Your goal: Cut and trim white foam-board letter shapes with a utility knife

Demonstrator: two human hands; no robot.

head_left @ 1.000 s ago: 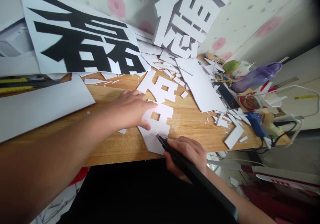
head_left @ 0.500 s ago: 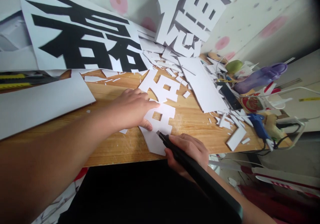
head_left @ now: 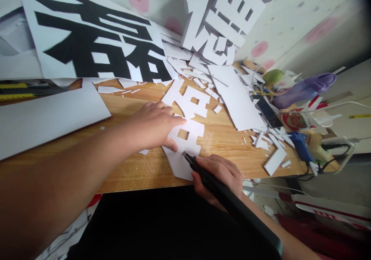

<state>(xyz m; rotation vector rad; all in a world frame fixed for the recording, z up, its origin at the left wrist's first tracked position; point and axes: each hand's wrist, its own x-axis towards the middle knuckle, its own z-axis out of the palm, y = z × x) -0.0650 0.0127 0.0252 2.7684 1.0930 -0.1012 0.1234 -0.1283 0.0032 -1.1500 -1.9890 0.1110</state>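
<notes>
My left hand (head_left: 158, 126) lies spread on a white foam board piece (head_left: 182, 161) at the front of the wooden table, pressing its left side. The piece has a square hole and a notched right edge. In my right hand (head_left: 222, 175) is a black utility knife (head_left: 214, 186), its fingers wrapped round the body. The short blade tip touches or sits just over the board, right of my left thumb. Beyond the fingers, a second cut foam board piece (head_left: 189, 99) with a square hole lies against the first.
A printed sheet (head_left: 66, 68) with black character shapes leans at the back left. A white foam character (head_left: 199, 24) stands against the wall. Offcuts (head_left: 199, 82) and a white board (head_left: 232, 97) lie behind. At right are a blue glue gun (head_left: 300, 146) and a paper cup (head_left: 295, 120).
The view has shifted very slightly. Both hands, the knife and the foam board piece keep practically the same positions.
</notes>
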